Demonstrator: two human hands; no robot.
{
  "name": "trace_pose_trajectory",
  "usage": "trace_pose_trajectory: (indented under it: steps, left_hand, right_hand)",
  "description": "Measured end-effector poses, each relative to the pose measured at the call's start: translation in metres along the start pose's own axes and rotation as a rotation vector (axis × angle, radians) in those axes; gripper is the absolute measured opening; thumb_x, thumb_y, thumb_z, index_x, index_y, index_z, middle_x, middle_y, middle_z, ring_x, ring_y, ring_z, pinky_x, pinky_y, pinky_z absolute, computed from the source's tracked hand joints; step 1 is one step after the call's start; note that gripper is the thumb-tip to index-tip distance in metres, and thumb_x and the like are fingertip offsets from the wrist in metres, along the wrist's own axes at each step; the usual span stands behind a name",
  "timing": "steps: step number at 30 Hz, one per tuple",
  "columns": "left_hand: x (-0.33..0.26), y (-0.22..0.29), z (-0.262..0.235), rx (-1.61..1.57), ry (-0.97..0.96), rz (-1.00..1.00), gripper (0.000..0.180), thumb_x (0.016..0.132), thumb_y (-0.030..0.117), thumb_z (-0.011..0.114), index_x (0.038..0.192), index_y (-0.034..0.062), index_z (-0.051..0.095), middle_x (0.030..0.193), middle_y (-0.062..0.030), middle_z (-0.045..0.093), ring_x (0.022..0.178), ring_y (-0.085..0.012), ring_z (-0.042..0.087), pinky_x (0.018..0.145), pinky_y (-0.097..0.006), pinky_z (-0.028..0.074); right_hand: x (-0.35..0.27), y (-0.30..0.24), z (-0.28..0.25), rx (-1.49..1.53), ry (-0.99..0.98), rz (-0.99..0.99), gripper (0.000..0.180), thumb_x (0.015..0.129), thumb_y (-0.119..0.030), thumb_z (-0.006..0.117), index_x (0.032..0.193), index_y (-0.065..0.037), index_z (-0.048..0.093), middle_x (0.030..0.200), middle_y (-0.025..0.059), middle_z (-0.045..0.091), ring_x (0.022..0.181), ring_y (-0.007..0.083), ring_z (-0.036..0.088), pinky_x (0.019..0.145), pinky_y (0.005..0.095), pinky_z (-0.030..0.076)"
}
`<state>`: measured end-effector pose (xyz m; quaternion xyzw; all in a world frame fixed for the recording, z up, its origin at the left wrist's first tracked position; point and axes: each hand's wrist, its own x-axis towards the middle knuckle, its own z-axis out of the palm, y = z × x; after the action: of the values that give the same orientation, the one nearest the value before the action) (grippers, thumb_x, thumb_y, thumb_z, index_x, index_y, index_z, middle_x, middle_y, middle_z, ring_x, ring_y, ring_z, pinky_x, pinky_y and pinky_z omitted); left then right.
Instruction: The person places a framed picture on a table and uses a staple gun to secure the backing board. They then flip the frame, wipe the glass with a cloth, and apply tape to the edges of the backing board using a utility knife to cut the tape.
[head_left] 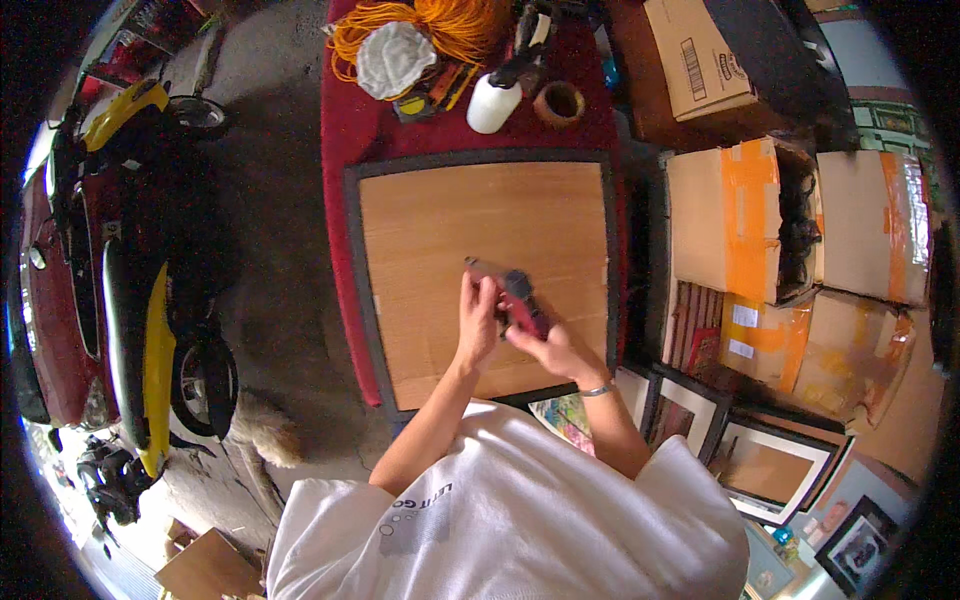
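Staple gun [515, 300], red and grey, is held above the brown backing board [440, 250] of a dark frame; left hand [478, 318] and right hand [548, 345] both clasp it.

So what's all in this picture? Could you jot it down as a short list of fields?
Setting: cluttered workshop, seen from above
Work surface: red-covered table
Main item: dark picture frame with brown wooden backing board, lying flat
Left hand: on the red and grey hand tool, over the board
Right hand: gripping the same tool
Table's far end: orange coiled cord, white spray bottle, brown tape roll
Right side: taped cardboard boxes, framed pictures
Left side: red and yellow motorbike
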<state>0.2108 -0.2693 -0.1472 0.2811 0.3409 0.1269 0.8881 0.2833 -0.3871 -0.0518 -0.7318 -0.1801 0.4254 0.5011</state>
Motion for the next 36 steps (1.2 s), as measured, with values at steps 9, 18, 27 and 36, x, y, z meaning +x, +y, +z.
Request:
trace_pose_trajectory:
  steps: [9,18,27,36]
  left_hand:
    - [0.212,-0.027,0.093,1.559,-0.103,1.038,0.071,0.084,0.014,0.068,0.150,0.0062,0.042,0.145,-0.0215,0.048,0.142,-0.0379,0.039,0.122,-0.049,0.027]
    - [0.237,-0.035,0.093,1.965,-0.116,0.824,0.070,0.084,0.020,0.067,0.148,0.0059,0.044,0.143,-0.0154,0.050,0.138,-0.0327,0.043,0.124,-0.046,0.023]
    - [0.237,-0.033,0.091,1.955,-0.129,0.852,0.063,0.085,0.019,0.064,0.145,0.0064,0.046,0.141,-0.0159,0.051,0.138,-0.0330,0.042,0.123,-0.045,0.024]
    - [0.237,-0.030,0.094,1.856,-0.160,0.826,0.062,0.084,0.018,0.063,0.142,0.0035,0.048,0.139,-0.0167,0.052,0.137,-0.0329,0.043,0.122,-0.045,0.024]
  right_hand:
    - [0.061,0.047,-0.151,-0.014,0.333,0.292,0.024,0.088,-0.014,0.064,0.109,-0.003,0.065,0.094,0.0060,0.068,0.084,0.0161,0.066,0.077,0.0350,0.054]
    - [0.143,0.040,-0.158,-0.300,0.448,0.364,0.038,0.089,-0.030,0.066,0.074,0.004,0.072,0.068,0.0142,0.073,0.061,0.0238,0.071,0.056,0.0384,0.055]
    - [0.149,0.032,-0.161,-0.315,0.464,0.454,0.035,0.089,-0.028,0.067,0.075,0.004,0.072,0.069,0.0131,0.073,0.062,0.0212,0.072,0.055,0.0376,0.055]
    - [0.159,0.029,-0.151,-0.351,0.548,0.550,0.034,0.087,-0.024,0.068,0.068,0.004,0.068,0.064,0.0126,0.070,0.055,0.0216,0.069,0.048,0.0373,0.053]
